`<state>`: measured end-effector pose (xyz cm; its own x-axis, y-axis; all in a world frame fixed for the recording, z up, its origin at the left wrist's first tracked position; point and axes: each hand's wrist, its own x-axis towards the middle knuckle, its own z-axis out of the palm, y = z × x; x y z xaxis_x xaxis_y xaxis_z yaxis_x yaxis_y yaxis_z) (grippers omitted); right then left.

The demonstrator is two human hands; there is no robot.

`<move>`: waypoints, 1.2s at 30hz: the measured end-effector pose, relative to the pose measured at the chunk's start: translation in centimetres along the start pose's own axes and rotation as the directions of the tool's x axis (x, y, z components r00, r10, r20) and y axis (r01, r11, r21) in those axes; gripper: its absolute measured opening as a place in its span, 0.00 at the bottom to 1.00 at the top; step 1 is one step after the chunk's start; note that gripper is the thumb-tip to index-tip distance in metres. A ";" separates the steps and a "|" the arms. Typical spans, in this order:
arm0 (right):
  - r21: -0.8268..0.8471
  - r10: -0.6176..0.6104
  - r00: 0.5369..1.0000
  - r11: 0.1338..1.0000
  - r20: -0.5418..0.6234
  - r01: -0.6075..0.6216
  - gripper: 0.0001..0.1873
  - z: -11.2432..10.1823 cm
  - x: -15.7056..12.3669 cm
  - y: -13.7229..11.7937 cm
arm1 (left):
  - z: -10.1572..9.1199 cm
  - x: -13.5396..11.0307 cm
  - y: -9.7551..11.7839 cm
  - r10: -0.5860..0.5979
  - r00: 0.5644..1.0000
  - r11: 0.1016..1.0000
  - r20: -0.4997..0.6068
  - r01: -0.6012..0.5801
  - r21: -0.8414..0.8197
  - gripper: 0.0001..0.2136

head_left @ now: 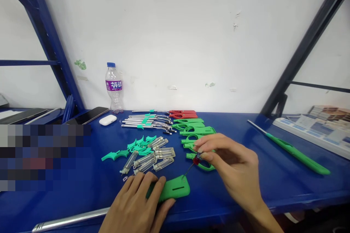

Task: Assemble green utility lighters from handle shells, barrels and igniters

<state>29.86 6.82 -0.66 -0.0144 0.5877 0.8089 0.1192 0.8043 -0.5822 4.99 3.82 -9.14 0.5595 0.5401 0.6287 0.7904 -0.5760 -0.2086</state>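
Observation:
Under my left hand [139, 200] lies a green long-neck lighter [177, 189], its slotted handle end showing past my fingers. The metal tube [73, 218] of that lighter sticks out to the left toward the table's front edge. My right hand [235, 167] pinches a small screwdriver [195, 159] with a red and dark handle. The thin shaft slants down, and its tip meets the handle near the end. Beyond my left hand are clear fuel tanks [146, 162] and teal trigger pieces [140, 145]. Green handle shells [198, 130] lie behind my right hand, partly hidden by it.
Metal lighter tubes [144, 121] and red handle shells [183, 114] lie at the back of the blue table [240, 123]. A plastic bottle [114, 91], a white earbud case [107, 120] and a phone [89, 115] stand left. An assembled green lighter [298, 153] lies right.

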 end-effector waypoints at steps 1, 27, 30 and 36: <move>-0.001 -0.001 1.000 1.000 0.002 0.001 0.09 0.0 0.0 0.0 | 0.0 0.0 0.0 0.000 1.000 1.000 0.000 0.000 0.004 0.15; -0.021 0.078 0.980 0.997 0.183 -0.076 0.16 0.0 -0.5 0.2 | 0.2 -0.3 0.0 0.009 1.000 1.000 0.000 -0.009 0.014 0.15; -0.073 0.086 0.964 0.995 0.251 -0.070 0.23 0.1 -1.1 0.6 | 0.2 -0.2 0.0 0.013 1.000 1.000 -0.007 -0.013 0.022 0.15; -0.111 0.022 0.982 0.994 0.187 -0.001 0.20 0.7 -2.0 1.7 | 0.4 -0.2 0.0 0.024 0.999 0.999 -0.042 -0.022 0.043 0.15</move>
<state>29.39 7.09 -3.31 -0.1968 0.6114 0.7664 0.2285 0.7888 -0.5706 5.00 3.95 -9.51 0.5674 0.4994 0.6547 0.7876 -0.5611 -0.2546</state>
